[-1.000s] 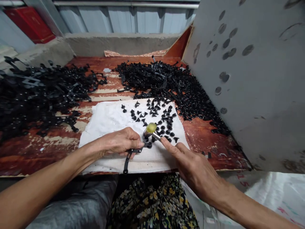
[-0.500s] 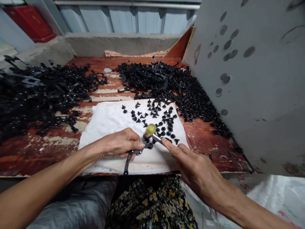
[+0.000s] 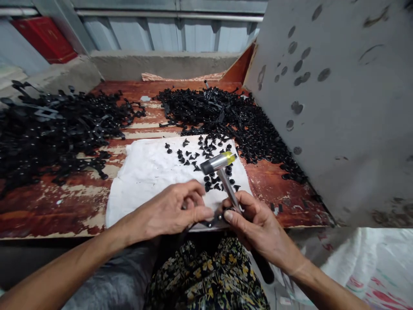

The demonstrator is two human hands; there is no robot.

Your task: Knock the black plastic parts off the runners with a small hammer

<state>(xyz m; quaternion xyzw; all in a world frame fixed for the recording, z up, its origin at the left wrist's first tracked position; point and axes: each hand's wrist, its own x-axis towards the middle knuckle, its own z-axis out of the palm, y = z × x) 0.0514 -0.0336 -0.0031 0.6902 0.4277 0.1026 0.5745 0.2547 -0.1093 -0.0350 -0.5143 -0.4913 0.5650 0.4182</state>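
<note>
My right hand (image 3: 258, 219) is closed round a small two-faced mallet (image 3: 215, 163), one end dark and the other yellow, its metal neck slanting up over the cloth. Its thumb also pinches the end of a black jointed linkage (image 3: 215, 219) with shiny rivets. My left hand (image 3: 180, 206) has its fingers curled and its thumb pressed on the linkage's other side, partly covering it. Both hands are at the front edge of a white cloth (image 3: 138, 176). Small black mushroom-shaped pegs (image 3: 187, 161) lie scattered beyond them, some behind the mallet.
A large heap of black linkages (image 3: 58, 125) covers the left of the worn red-brown table (image 3: 77, 202). Another heap of black parts (image 3: 219, 107) spreads along the back and right. A spotted grey panel (image 3: 348, 120) stands at the right. White sacks (image 3: 371, 262) lie below it.
The mallet has lifted off the linkage and tilted, its yellow end now to the right. The linkage has moved right and nearer to me, and my right hand now pinches it too.
</note>
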